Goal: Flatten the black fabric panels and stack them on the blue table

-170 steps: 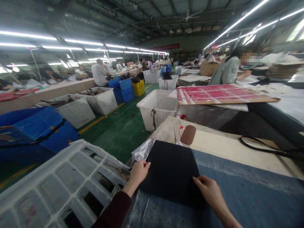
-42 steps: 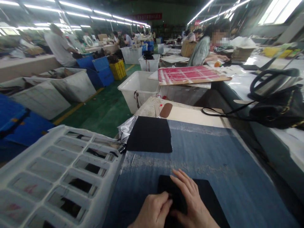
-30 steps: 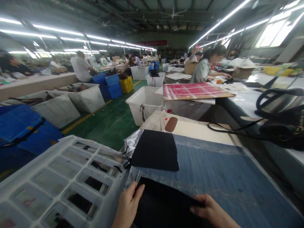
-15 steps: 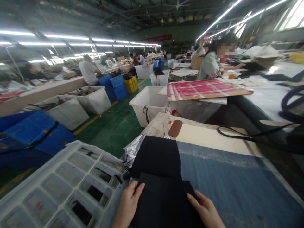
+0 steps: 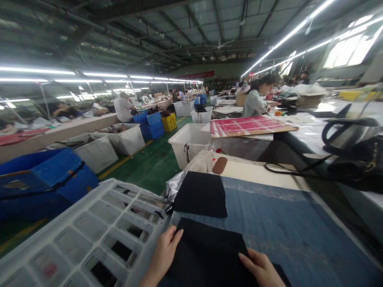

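Observation:
A black sheet (image 5: 209, 249) is held at its two sides near the bottom centre. My left hand (image 5: 164, 253) pinches its left edge between thumb and fingers. On the right edge, my right hand (image 5: 259, 265) grips the sheet the same way. Beyond it, another black piece (image 5: 202, 194) lies flat on the blue-grey table covering (image 5: 278, 219), with a strip of covering showing between the two. More black material shows under and beside my right hand. A brown rounded piece (image 5: 220, 165) rests at the table's far edge.
At the left is a white compartmented plastic rack (image 5: 86, 227). White bins (image 5: 189, 139) and blue bins (image 5: 44, 179) line the green floor. A red-topped board (image 5: 251, 126) sits ahead, and a black strap (image 5: 284, 169) crosses the right side. A person (image 5: 254, 101) works beyond.
The held sheet no longer overlaps the far black piece; a gap of covering now shows between them. The camera view has tilted upward, and black material has appeared by my right hand.

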A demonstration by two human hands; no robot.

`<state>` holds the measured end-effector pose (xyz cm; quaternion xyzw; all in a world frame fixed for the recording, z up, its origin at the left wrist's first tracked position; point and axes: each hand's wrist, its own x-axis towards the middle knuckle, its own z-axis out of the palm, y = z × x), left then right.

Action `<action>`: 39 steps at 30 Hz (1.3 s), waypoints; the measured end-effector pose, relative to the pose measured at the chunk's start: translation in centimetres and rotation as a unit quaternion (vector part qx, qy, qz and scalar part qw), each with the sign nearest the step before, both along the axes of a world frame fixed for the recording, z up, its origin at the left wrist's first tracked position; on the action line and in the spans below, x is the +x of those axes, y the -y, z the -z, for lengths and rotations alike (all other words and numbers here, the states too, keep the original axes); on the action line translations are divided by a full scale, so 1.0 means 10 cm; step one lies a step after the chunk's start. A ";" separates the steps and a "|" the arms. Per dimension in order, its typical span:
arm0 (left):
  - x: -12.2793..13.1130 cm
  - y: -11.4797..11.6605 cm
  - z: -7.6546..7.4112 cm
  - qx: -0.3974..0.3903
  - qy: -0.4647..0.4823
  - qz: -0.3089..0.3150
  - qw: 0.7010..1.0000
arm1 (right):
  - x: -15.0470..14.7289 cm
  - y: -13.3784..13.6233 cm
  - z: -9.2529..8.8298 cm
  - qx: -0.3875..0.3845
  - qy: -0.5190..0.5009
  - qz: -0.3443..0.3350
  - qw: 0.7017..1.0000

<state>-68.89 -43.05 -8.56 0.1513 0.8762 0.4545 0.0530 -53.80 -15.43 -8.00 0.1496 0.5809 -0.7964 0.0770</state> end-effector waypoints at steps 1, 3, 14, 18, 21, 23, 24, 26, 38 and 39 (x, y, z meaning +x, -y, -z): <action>0.04 0.04 -0.01 0.001 0.006 0.006 1.000 | 0.04 0.02 -0.02 -0.001 -0.006 -0.016 1.000; 0.05 0.11 -0.02 0.000 0.017 0.004 1.000 | 0.04 0.05 -0.03 0.011 -0.005 -0.026 1.000; -1.17 0.06 -0.02 -0.030 0.016 -0.020 0.999 | -1.33 -0.10 0.05 0.207 0.060 0.060 0.975; -1.70 -0.15 0.06 -0.088 0.001 -0.030 0.996 | -1.84 -0.27 0.14 0.266 0.072 0.062 0.959; -1.97 -0.27 0.16 -0.119 0.008 -0.027 0.992 | -2.13 -0.39 0.25 0.322 0.077 0.067 0.941; -2.09 -0.33 0.23 -0.130 0.014 -0.024 0.991 | -2.25 -0.47 0.34 0.367 0.071 0.073 0.925; -2.13 -0.34 0.26 -0.137 0.017 -0.027 0.990 | -2.29 -0.50 0.39 0.387 0.065 0.075 0.917; -2.19 -0.36 0.31 -0.153 0.019 -0.035 0.987 | -2.32 -0.55 0.48 0.418 0.056 0.076 0.903; -2.29 -0.44 0.38 -0.185 0.023 -0.034 0.982 | -2.26 -0.63 0.69 0.470 0.074 0.090 0.875; -2.29 -0.44 0.40 -0.185 0.023 -0.036 0.982 | -2.26 -0.63 0.69 0.470 0.080 0.092 0.874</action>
